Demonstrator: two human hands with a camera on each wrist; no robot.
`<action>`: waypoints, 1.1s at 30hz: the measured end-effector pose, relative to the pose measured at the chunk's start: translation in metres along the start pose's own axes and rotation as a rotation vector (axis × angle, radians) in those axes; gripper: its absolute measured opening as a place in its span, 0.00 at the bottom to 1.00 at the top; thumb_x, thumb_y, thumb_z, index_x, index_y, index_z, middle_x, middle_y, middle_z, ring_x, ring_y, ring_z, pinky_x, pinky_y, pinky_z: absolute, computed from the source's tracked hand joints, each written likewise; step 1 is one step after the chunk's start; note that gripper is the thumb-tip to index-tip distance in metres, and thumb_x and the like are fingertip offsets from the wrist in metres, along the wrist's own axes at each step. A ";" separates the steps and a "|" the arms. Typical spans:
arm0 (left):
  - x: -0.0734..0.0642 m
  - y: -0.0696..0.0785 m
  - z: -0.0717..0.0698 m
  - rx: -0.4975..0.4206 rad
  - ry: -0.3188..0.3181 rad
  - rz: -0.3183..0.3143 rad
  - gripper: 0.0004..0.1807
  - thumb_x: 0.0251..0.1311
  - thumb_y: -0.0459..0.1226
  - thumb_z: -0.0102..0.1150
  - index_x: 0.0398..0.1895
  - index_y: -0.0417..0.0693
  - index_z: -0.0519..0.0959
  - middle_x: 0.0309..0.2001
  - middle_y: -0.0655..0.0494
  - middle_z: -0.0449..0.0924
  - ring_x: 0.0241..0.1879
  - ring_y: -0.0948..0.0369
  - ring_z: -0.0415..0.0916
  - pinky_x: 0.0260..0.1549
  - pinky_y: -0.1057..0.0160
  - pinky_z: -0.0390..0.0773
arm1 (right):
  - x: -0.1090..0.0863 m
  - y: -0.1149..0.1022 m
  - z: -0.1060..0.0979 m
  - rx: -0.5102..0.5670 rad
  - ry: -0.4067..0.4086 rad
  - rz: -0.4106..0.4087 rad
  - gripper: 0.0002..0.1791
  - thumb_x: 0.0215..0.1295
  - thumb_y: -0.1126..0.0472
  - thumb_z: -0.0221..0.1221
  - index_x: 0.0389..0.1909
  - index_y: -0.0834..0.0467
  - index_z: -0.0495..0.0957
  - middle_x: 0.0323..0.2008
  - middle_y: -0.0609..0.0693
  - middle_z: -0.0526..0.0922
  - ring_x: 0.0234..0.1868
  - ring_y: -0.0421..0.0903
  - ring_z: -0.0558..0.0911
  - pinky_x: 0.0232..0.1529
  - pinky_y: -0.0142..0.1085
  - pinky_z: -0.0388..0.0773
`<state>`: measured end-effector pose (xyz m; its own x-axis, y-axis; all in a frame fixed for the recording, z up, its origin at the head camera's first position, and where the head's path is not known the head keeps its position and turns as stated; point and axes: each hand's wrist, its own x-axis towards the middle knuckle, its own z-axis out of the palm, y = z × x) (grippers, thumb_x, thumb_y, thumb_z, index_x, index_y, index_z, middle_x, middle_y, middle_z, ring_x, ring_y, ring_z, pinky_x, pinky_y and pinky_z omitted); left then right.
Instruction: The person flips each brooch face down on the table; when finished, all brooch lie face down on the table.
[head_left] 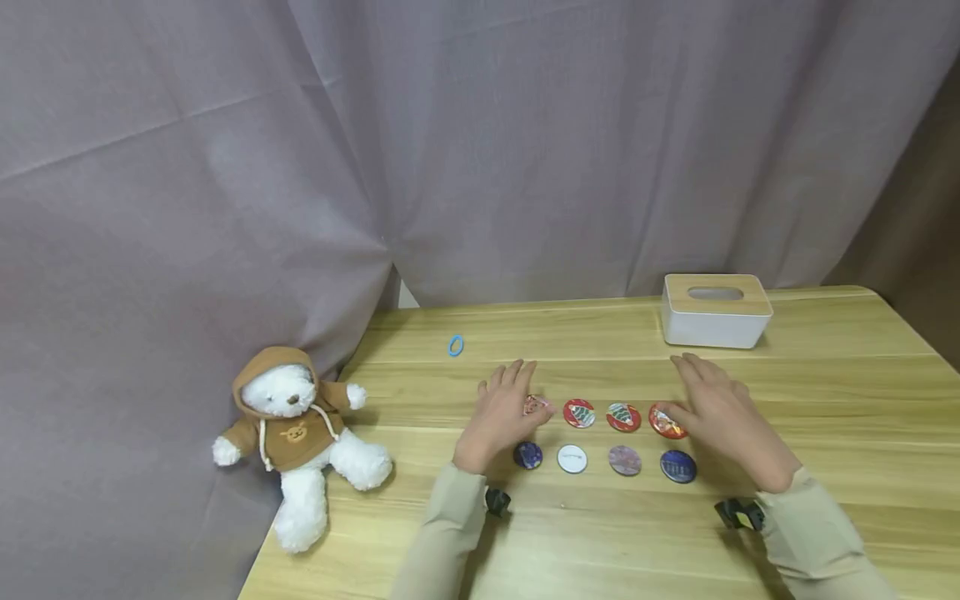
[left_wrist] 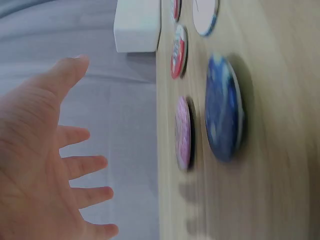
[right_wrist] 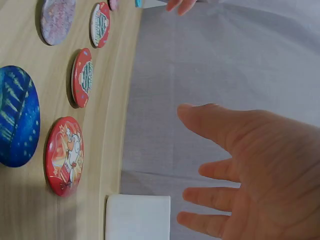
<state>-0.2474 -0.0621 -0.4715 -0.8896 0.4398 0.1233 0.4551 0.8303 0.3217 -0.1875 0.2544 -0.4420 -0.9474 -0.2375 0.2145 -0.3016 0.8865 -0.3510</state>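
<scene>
Round button badges lie flat on the wooden table in two rows. My left hand (head_left: pixel 501 414), fingers spread, hovers over the left end of the back row and partly covers a pink badge (left_wrist: pixel 183 133). A dark blue badge (left_wrist: pixel 222 108) lies just in front of that one. Over the right end is my right hand (head_left: pixel 722 417), fingers extended, its thumb overlapping a red badge with a white cartoon figure (right_wrist: pixel 65 156). Two red badges with green trees (head_left: pixel 579 413) sit between the hands. The front row also has a white-faced badge (head_left: pixel 572 459), a pale purple badge (head_left: pixel 625 460) and a blue badge (head_left: pixel 678 467).
A white tissue box (head_left: pixel 717 312) with a wooden lid stands at the back right. A small blue ring (head_left: pixel 455 345) lies at the back left. At the left edge sits a white teddy bear (head_left: pixel 300 433) in a brown hoodie. A grey curtain (head_left: pixel 525 150) hangs behind the table.
</scene>
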 end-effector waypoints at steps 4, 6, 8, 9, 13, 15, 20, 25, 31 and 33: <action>0.006 0.010 0.002 -0.003 0.002 0.037 0.43 0.66 0.60 0.56 0.78 0.51 0.58 0.76 0.45 0.59 0.73 0.40 0.56 0.62 0.30 0.58 | -0.001 0.003 -0.004 0.023 0.022 -0.018 0.42 0.65 0.55 0.65 0.69 0.76 0.59 0.66 0.80 0.60 0.64 0.80 0.62 0.56 0.77 0.56; 0.009 0.015 0.003 -0.004 0.001 0.056 0.44 0.66 0.60 0.57 0.78 0.51 0.59 0.76 0.45 0.60 0.73 0.40 0.56 0.62 0.30 0.59 | -0.001 0.005 -0.005 0.025 0.034 -0.029 0.41 0.64 0.56 0.66 0.68 0.76 0.60 0.65 0.80 0.62 0.62 0.80 0.63 0.55 0.76 0.58; 0.011 0.021 0.004 0.003 -0.001 0.071 0.44 0.65 0.61 0.57 0.78 0.51 0.59 0.75 0.47 0.60 0.73 0.41 0.57 0.62 0.31 0.60 | -0.002 0.006 -0.007 0.027 0.042 -0.034 0.40 0.63 0.58 0.67 0.67 0.76 0.61 0.64 0.79 0.64 0.61 0.80 0.65 0.54 0.76 0.59; 0.013 0.024 0.004 0.001 -0.005 0.077 0.44 0.65 0.60 0.58 0.78 0.51 0.59 0.75 0.47 0.61 0.73 0.42 0.57 0.62 0.31 0.60 | -0.002 0.007 -0.008 0.027 0.045 -0.037 0.40 0.62 0.58 0.67 0.67 0.76 0.62 0.63 0.79 0.65 0.60 0.80 0.66 0.54 0.76 0.59; 0.019 0.036 0.005 0.023 -0.011 0.108 0.44 0.65 0.61 0.58 0.78 0.53 0.59 0.74 0.49 0.63 0.72 0.44 0.59 0.62 0.34 0.63 | -0.002 0.009 -0.011 0.024 0.043 -0.038 0.40 0.60 0.59 0.68 0.66 0.75 0.64 0.62 0.79 0.67 0.59 0.79 0.67 0.51 0.76 0.62; 0.022 0.041 0.007 0.027 -0.013 0.130 0.43 0.65 0.61 0.58 0.78 0.53 0.60 0.74 0.50 0.64 0.71 0.45 0.60 0.62 0.35 0.64 | -0.002 0.010 -0.012 0.026 0.037 -0.031 0.39 0.59 0.59 0.69 0.66 0.75 0.64 0.61 0.79 0.67 0.59 0.79 0.67 0.51 0.76 0.62; 0.029 0.053 0.016 0.028 -0.026 0.172 0.43 0.67 0.60 0.57 0.78 0.52 0.59 0.73 0.50 0.65 0.71 0.45 0.61 0.61 0.35 0.65 | 0.001 0.015 -0.010 0.040 0.027 -0.029 0.39 0.57 0.60 0.70 0.64 0.75 0.66 0.60 0.79 0.69 0.57 0.79 0.69 0.52 0.75 0.63; 0.033 0.061 0.024 0.019 -0.038 0.190 0.43 0.66 0.58 0.59 0.79 0.52 0.58 0.73 0.51 0.65 0.71 0.46 0.61 0.62 0.36 0.64 | 0.007 0.023 -0.001 0.056 0.002 -0.025 0.38 0.56 0.61 0.71 0.63 0.75 0.67 0.59 0.79 0.71 0.55 0.79 0.71 0.52 0.72 0.65; 0.042 0.076 0.032 0.043 -0.050 0.209 0.43 0.64 0.57 0.61 0.78 0.52 0.59 0.72 0.53 0.67 0.69 0.48 0.64 0.61 0.40 0.66 | 0.006 0.028 0.001 0.048 -0.014 -0.002 0.34 0.54 0.64 0.70 0.60 0.74 0.71 0.58 0.78 0.72 0.55 0.78 0.72 0.51 0.72 0.66; 0.046 0.083 0.034 0.057 -0.064 0.215 0.43 0.64 0.56 0.62 0.78 0.52 0.60 0.72 0.54 0.68 0.68 0.49 0.65 0.61 0.41 0.67 | 0.005 0.029 0.000 0.045 -0.018 -0.001 0.34 0.51 0.65 0.71 0.59 0.74 0.72 0.57 0.78 0.73 0.55 0.77 0.73 0.51 0.72 0.66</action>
<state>-0.2492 0.0386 -0.4709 -0.7683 0.6282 0.1229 0.6371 0.7323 0.2405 -0.2014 0.2787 -0.4509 -0.9487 -0.2460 0.1986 -0.3069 0.8675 -0.3914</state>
